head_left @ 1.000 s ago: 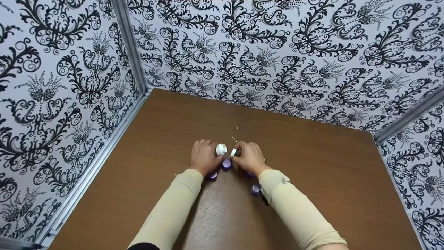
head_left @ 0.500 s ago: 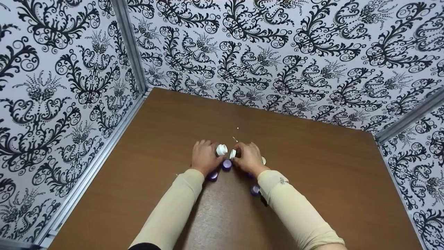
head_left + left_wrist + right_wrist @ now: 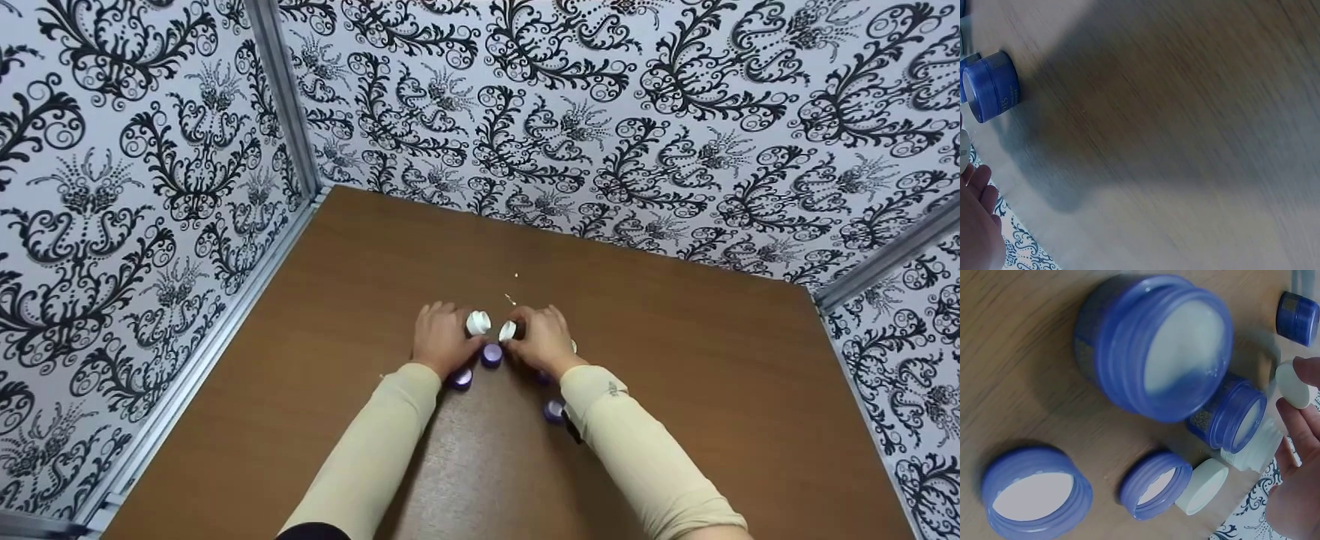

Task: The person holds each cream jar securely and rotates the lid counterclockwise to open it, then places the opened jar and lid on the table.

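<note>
In the head view my left hand [image 3: 441, 337] grips a small white jar [image 3: 478, 323], its uncovered mouth tilted to the right. Facing it across a narrow gap, my right hand [image 3: 540, 337] pinches a round white lid [image 3: 508, 331] between thumb and fingers, as the right wrist view also shows with the lid [image 3: 1294, 385]. Between the hands stands a purple jar [image 3: 491, 355]; another purple jar [image 3: 462, 379] is by the left wrist. The left wrist view catches only the edge of the held jar [image 3: 963, 152] and a capped purple jar [image 3: 996, 84] beside the hand.
The right wrist view has two uncapped purple jars [image 3: 1151, 349], an uncapped whitish jar [image 3: 1255, 447], two upturned purple lids [image 3: 1036, 495] and another white lid [image 3: 1202, 486]. Small white bits [image 3: 511, 300] lie on the brown table beyond the hands. Patterned walls [image 3: 570, 127] surround the table.
The white lid in the right hand has turned from nearly edge-on to show more of its round face. The left hand and its jar stay almost still.
</note>
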### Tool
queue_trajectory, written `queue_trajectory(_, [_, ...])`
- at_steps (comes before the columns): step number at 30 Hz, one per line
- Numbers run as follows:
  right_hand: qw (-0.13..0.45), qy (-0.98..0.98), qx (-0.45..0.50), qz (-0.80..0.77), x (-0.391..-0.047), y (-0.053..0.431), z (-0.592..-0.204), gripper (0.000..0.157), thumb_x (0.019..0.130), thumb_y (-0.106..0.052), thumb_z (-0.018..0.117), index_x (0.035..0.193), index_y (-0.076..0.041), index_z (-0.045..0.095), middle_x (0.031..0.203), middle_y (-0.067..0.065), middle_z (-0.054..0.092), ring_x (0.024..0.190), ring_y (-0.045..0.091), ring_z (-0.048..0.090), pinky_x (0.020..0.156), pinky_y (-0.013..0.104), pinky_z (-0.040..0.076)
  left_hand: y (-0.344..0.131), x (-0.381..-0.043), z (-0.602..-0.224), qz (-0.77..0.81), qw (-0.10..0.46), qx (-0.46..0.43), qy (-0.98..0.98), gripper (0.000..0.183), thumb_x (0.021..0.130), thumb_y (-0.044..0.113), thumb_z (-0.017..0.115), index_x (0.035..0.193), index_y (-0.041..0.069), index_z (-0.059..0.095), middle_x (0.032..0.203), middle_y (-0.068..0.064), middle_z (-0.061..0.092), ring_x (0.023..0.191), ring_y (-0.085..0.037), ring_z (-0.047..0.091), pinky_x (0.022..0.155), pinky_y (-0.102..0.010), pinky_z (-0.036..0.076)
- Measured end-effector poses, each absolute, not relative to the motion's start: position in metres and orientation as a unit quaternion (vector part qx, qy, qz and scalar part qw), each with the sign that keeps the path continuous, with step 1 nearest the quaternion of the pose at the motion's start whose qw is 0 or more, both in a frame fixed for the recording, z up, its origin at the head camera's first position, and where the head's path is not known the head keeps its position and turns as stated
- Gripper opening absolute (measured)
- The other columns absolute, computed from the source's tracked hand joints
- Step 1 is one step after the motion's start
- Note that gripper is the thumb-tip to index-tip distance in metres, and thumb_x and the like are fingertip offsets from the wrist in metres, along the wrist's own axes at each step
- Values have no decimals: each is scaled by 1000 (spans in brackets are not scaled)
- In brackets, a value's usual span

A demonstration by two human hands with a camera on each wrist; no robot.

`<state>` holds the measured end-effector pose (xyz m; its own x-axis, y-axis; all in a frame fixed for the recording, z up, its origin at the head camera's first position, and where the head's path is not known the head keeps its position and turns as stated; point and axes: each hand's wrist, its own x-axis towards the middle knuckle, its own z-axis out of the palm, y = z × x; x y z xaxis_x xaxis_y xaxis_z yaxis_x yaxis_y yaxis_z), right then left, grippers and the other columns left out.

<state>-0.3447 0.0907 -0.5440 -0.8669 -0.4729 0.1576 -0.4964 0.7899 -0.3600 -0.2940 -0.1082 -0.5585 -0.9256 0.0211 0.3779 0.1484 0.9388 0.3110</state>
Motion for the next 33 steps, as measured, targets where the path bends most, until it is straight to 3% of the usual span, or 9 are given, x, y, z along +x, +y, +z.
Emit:
queue_trajectory(14, [19,-948,281,147,-348,93,-543,41,73,-25,83,109,-7,72,110,11,70,111,35,60,114,52,21,-106,-300,-561,-177,147,-48,-972,47,76,51,78,94,8,72,100,-11,69,101,-32,62,99,-48,41])
queue_trajectory(24, [24,-946,305,102,-346,93,-546,45,73,-26,80,113,-7,72,114,13,68,111,36,58,114,53,21,-105,-305,-563,-159,109,-48,-980,57,81,55,73,107,4,71,111,-14,66,107,-34,58,100,-48,39])
queue_trajectory(33, [10,-955,290,58,-346,90,-547,51,78,-33,77,116,0,69,117,17,66,117,38,55,115,51,20,-104,-308,-567,-133,107,-56,-984,56,81,55,74,111,8,72,108,-14,64,103,-34,56,89,-47,41])
